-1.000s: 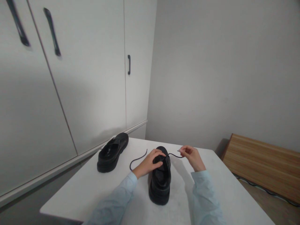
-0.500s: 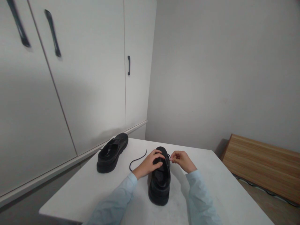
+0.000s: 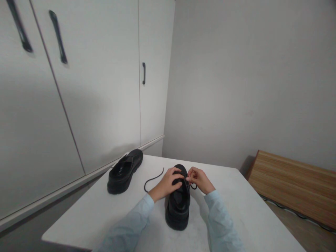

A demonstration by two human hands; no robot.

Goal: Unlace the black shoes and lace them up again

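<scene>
Black shoe (image 3: 178, 206), lower centre, on white table (image 3: 249, 217). Left hand (image 3: 168, 181) clasped over its toe. Right hand (image 3: 199, 179) pinching black shoelace (image 3: 193, 186). Second shoe (image 3: 124, 170) left.

A home room: white wardrobe (image 3: 78, 87), wooden bench (image 3: 294, 185).

One camera sits on the person's head. It looks forward and down across the white table (image 3: 249, 210), fairly near, toward the room's corner.

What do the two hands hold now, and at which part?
The right hand pinches the black shoelace close to the shoe, beside the eyelets. The left hand grips the shoe's front upper.
</scene>
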